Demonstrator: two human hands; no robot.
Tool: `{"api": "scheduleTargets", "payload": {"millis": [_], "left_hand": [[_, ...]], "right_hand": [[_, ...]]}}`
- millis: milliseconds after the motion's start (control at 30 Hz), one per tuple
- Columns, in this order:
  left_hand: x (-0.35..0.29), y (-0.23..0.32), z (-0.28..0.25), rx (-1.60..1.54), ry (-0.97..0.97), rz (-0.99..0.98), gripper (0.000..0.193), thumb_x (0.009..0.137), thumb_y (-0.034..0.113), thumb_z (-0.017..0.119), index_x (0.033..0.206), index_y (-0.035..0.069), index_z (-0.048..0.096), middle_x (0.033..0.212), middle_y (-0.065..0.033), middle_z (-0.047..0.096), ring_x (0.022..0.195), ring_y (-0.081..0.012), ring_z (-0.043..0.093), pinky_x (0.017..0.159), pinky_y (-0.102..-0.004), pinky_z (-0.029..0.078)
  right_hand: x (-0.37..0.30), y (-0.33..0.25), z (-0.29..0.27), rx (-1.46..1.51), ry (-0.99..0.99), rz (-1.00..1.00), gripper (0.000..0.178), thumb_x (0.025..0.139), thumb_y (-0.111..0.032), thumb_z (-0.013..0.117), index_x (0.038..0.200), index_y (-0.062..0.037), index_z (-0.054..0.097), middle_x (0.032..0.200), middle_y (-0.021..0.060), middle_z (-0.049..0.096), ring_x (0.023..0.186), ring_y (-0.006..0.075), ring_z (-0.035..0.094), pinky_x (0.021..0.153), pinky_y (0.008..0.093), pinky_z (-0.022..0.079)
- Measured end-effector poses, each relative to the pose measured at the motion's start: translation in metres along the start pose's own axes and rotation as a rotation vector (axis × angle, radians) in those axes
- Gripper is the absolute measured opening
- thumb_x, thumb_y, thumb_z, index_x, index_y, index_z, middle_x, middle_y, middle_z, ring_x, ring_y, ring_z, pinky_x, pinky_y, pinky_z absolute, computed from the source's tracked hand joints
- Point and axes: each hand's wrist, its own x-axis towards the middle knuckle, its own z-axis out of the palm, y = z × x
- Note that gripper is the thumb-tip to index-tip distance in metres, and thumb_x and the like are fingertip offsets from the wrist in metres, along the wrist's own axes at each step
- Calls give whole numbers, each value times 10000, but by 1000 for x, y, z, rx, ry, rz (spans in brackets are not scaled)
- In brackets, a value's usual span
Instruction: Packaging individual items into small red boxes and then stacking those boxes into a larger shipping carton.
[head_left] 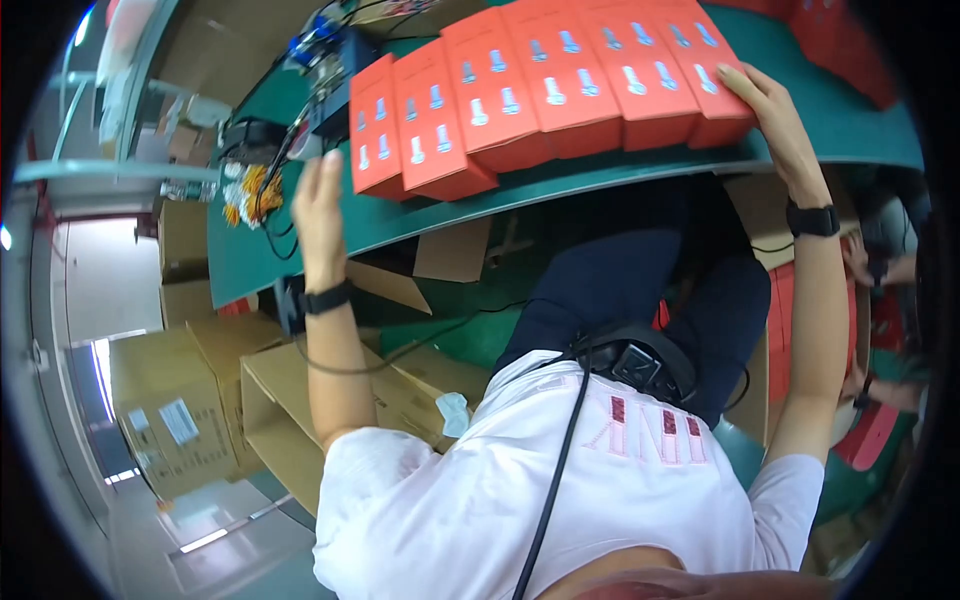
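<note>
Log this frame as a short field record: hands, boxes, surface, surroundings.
left hand: open, raised at the left end of the row, close to the end box, contact unclear
right hand: flat against the right end of the row
orange boxes: six in a row, side by side, same printed pictures on top
green table: bears the row near its front edge
cables: tangle left of the row
cardboard cartons: open, on the floor below the table

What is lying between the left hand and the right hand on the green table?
In the head view, a row of orange boxes fills the stretch between the left hand and the right hand, standing side by side on the green table.
</note>
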Motion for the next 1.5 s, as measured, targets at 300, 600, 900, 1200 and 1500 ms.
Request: {"api": "scheduleTargets", "payload": {"millis": [300, 600, 900, 1200, 1500], "left_hand": [[-70, 10, 14, -76, -210, -151, 347, 932, 161, 717, 1181, -69, 644, 1085, -56, 689, 955, -68, 595, 837, -232, 486], [-70, -8, -61, 452, -55, 15, 1147, 666, 344, 915, 1510, -65, 254, 1383, -227, 518, 1237, -281, 545, 1045, -375, 437], [-62, -28, -112, 829, -91, 252, 1208, 546, 377, 962, 1496, -23, 331, 1465, -229, 424, 1338, -361, 443, 1121, -433, 364], [-13, 20, -101, 1062, -147, 691, 908, 699, 290, 906, 1402, -69, 459, 1400, -233, 520, 1279, -373, 499, 1116, -449, 363], [28, 131, 62, -432, -1429, 460, 786, 974, 471, 519, 1452, -121, 321, 1354, -300, 533, 1256, -446, 537, 1108, -570, 377]], "right_hand": [[3, 3, -16, 90, 75, 64, 423, 958, -302, 608, 1200, 41, 654, 1132, 61, 676, 1037, 123, 616, 984, 261, 413], [-4, -44, 107, -22, 48, -79, 381, 965, -274, 620, 1112, 72, 677, 968, 20, 670, 891, 63, 564, 825, 225, 451], [-15, -52, 155, -79, 45, -160, 427, 967, -337, 628, 1113, 62, 675, 922, 65, 701, 842, 79, 587, 771, 249, 474], [-9, -60, 142, -158, 160, -275, 792, 916, -541, 610, 1378, 84, 459, 1355, 302, 543, 1244, 409, 549, 1022, 427, 459], [-158, -40, 135, 51, 560, 317, 823, 882, -461, 702, 1437, 75, 415, 1293, 246, 609, 1149, 312, 620, 965, 376, 493]]}}
